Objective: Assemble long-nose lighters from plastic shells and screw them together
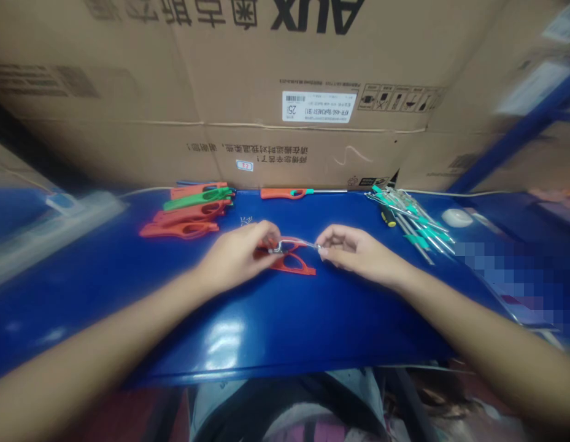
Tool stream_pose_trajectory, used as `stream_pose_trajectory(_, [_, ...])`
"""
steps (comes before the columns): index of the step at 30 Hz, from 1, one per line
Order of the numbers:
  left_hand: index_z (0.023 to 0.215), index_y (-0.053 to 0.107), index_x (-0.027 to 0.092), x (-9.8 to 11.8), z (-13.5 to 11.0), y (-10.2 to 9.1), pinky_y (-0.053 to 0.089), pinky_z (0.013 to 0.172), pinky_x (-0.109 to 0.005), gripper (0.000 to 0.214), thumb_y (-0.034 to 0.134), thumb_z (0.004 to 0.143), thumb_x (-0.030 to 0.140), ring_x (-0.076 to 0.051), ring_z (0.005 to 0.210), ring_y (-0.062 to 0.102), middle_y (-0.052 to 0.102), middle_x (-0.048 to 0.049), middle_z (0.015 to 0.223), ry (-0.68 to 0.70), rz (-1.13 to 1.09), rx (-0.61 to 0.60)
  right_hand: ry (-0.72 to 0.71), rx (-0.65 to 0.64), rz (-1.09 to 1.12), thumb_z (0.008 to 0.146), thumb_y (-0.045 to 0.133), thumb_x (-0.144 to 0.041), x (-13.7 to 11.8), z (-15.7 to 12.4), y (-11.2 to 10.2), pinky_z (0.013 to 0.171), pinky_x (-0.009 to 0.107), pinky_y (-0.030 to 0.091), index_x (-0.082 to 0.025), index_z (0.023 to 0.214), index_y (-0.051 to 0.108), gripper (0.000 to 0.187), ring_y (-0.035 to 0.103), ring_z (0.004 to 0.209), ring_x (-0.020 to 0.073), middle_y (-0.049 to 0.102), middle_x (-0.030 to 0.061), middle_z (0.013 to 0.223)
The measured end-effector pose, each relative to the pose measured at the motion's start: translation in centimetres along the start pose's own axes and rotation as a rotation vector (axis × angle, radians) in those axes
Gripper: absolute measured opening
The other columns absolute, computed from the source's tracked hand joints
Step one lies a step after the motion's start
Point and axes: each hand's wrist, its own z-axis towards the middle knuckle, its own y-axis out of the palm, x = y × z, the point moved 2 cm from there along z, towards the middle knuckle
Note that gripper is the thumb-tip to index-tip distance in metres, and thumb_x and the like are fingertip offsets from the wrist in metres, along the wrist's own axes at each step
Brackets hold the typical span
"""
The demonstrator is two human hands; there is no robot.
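Note:
Between my two hands, a thin, pale, bent wire or tube spans just above the table. My left hand pinches its left end, where a small silvery part shows at the fingertips. At the other end, the thumb and fingers of my right hand are closed on it. Beneath and beside my left fingers lie orange lighter casing halves, partly hidden by that hand. Beyond the hands rests a long-necked orange lighter with a teal part and a metal rod.
Orange and green casings are piled at the left. To the right lie several metal rods with teal parts, a black-and-yellow handle and a white rounded object. A large cardboard box stands behind the blue table.

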Motion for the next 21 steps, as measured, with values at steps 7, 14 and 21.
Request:
stream_pose_trajectory(7, [0.106, 0.056, 0.021, 0.0, -0.2, 0.0, 0.056, 0.076, -0.023, 0.02, 0.067, 0.09, 0.025, -0.012, 0.082, 0.069, 0.071, 0.0, 0.097, 0.022, -0.167, 0.08, -0.016, 0.003, -0.017, 0.086, 0.068, -0.039, 0.4, 0.2, -0.1, 0.052, 0.023, 0.034, -0.018, 0.098, 0.06, 0.026, 0.049, 0.06, 0.0082, 0.06, -0.0016, 0.078])
stream_pose_trajectory(14, [0.102, 0.062, 0.019, 0.3, -0.1, -0.3, 0.053, 0.07, -0.022, 0.014, 0.065, 0.095, 0.029, -0.012, 0.076, 0.066, 0.07, -0.001, 0.09, 0.117, -0.086, 0.133, -0.044, -0.039, 0.014, 0.089, 0.065, -0.034, 1.0, 0.5, -0.2, 0.049, 0.022, 0.029, -0.019, 0.114, 0.056, 0.03, 0.042, 0.055, 0.0066, 0.059, -0.002, 0.082])
stream_pose_trajectory(21, [0.106, 0.067, 0.018, 0.1, -0.1, -0.4, 0.052, 0.073, -0.024, 0.013, 0.063, 0.096, 0.026, -0.013, 0.079, 0.066, 0.072, -0.0023, 0.092, 0.156, -0.042, 0.128, -0.087, -0.108, 0.036, 0.091, 0.064, -0.031, 1.8, 0.7, -0.1, 0.051, 0.022, 0.029, -0.02, 0.113, 0.054, 0.026, 0.04, 0.057, 0.0066, 0.058, -0.0022, 0.083])
